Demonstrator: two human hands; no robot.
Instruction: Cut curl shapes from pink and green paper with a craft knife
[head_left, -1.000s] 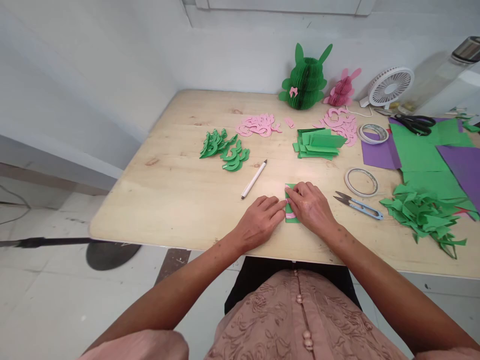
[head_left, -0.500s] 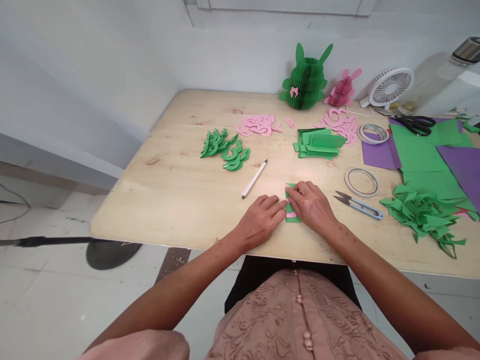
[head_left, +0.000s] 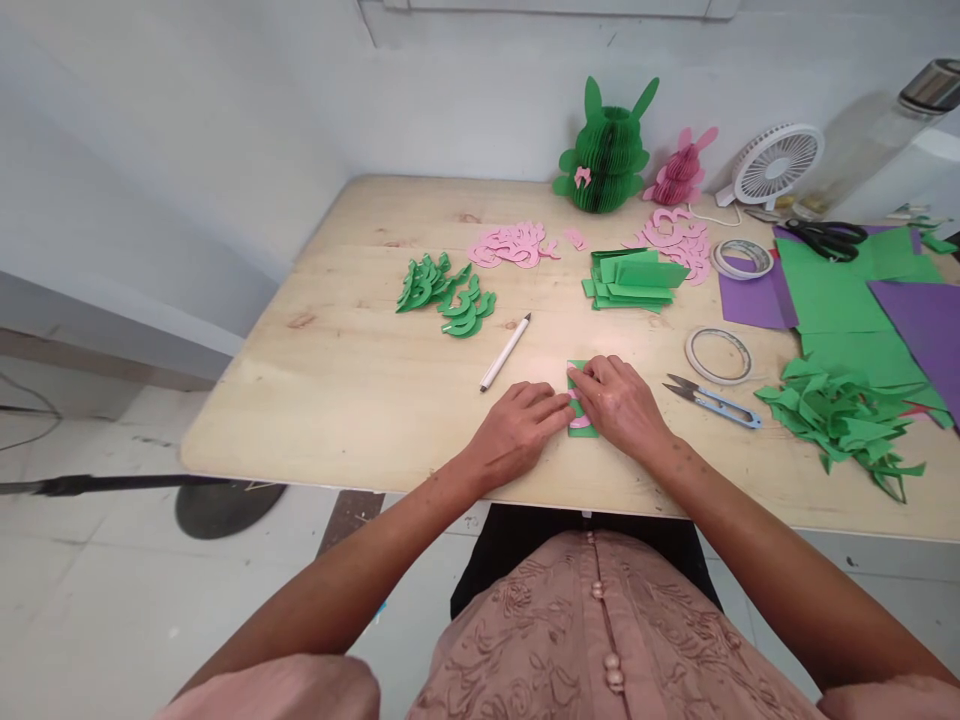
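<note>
A small green paper strip (head_left: 583,432) lies flat on the table near its front edge, with a pink paper cut-out (head_left: 579,421) on top. My left hand (head_left: 520,428) rests at the strip's left side, its bent fingertips pressing the cut-out down. From the right, my right hand (head_left: 619,402) covers much of both papers, its fingers closed together and pressing on the cut-out's upper part. Left of the papers lies a white pen (head_left: 505,352). Blue-handled thread snips (head_left: 712,402) are to the right of my right hand.
Green cut-outs (head_left: 465,310), pink cut-outs (head_left: 514,245) and folded green paper (head_left: 637,280) lie farther back. Tape rolls (head_left: 718,378), green scraps (head_left: 840,410) and black scissors (head_left: 825,240) are on the right. A green paper rabbit (head_left: 606,165) and a fan (head_left: 780,165) stand by the wall.
Both hands stay pressed on the pink cut-out and green strip, with hardly any finger movement. The whole view has shifted slightly.
</note>
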